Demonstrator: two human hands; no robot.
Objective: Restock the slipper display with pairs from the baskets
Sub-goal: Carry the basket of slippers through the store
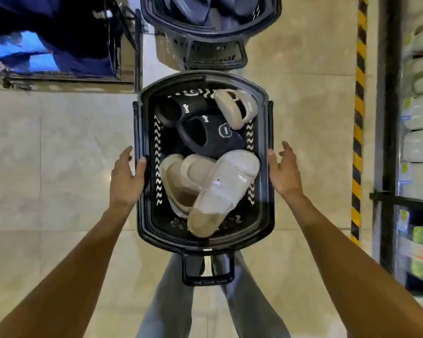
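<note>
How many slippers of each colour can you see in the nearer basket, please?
In the nearer basket, as far as is visible:
Black slippers: 2
Beige slippers: 4
Total: 6
Others may be hidden underneath.

Small white lettering on black slippers (200, 123), too blurred to read.

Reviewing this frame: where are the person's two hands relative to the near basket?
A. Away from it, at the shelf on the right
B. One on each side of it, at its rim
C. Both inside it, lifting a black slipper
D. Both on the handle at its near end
B: the left hand is at the left rim of the near basket and the right hand is at the right rim, fingers spread, neither holding a slipper.
</note>
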